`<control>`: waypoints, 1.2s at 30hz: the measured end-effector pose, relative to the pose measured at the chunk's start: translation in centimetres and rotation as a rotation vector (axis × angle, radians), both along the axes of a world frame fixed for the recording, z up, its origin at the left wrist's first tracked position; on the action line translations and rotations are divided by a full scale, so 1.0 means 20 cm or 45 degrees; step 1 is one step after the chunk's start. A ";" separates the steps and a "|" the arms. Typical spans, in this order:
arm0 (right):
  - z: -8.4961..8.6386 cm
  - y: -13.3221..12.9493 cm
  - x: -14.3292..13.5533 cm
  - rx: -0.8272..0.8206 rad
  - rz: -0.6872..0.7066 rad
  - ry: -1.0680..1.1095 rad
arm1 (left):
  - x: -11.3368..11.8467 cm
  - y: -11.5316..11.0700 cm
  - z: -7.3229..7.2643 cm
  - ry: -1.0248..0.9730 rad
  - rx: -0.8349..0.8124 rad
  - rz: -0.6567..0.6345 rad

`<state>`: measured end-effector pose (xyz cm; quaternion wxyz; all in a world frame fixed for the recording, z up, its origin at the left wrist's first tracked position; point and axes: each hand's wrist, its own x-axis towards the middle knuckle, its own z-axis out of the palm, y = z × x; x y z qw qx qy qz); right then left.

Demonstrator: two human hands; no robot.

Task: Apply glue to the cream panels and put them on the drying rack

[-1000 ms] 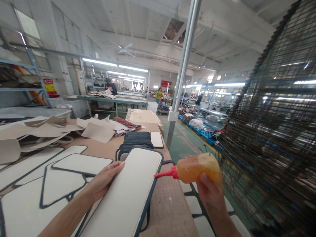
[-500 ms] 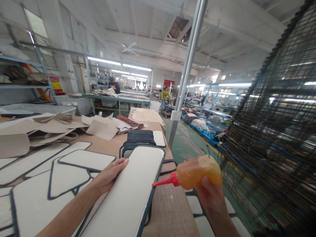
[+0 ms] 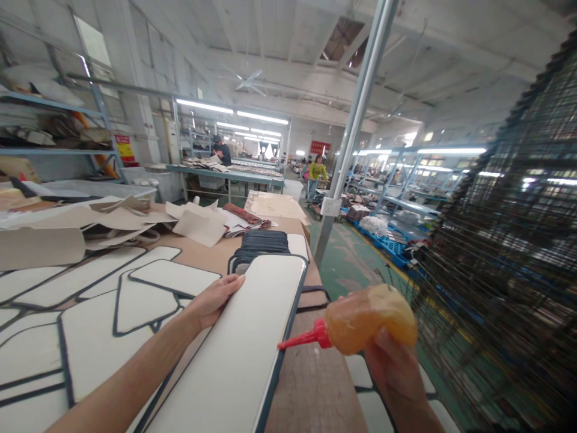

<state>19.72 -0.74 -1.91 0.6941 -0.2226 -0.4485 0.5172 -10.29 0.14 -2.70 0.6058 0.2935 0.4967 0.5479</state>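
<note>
A long white panel (image 3: pixel 238 337) with a dark edge slants across the front of the work table. My left hand (image 3: pixel 219 299) is closed on its left edge, near the far end. In my right hand (image 3: pixel 394 364) is a bottle (image 3: pixel 367 319) of amber liquid, tipped sideways with its red nozzle (image 3: pixel 306 338) pointing left. The nozzle's tip is at the panel's right edge. My right fingers are partly hidden behind the bottle.
White dark-edged pieces (image 3: pixel 146 300) overlap on the left. A dark stack (image 3: pixel 264 243), beige sheets (image 3: pixel 201 222) and a brown table (image 3: pixel 315 385) are ahead. A metal post (image 3: pixel 349 129) and wire mesh (image 3: pixel 505 228) stand right. Two people (image 3: pixel 317 174) are farther back.
The nozzle tip has moved down along the panel's right edge, toward me. The view has turned slightly left, so the surroundings sit farther right. Both hands keep their holds.
</note>
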 end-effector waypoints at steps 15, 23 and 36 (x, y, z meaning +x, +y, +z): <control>-0.02 -0.06 0.03 -0.055 0.078 0.014 | -0.01 0.07 0.05 0.008 0.028 0.082; -0.02 -0.11 0.02 -0.095 0.224 0.047 | -0.04 0.08 0.11 0.003 0.047 0.135; 0.02 -0.12 0.00 -0.004 0.403 -0.072 | -0.08 0.10 0.19 -0.004 0.048 0.204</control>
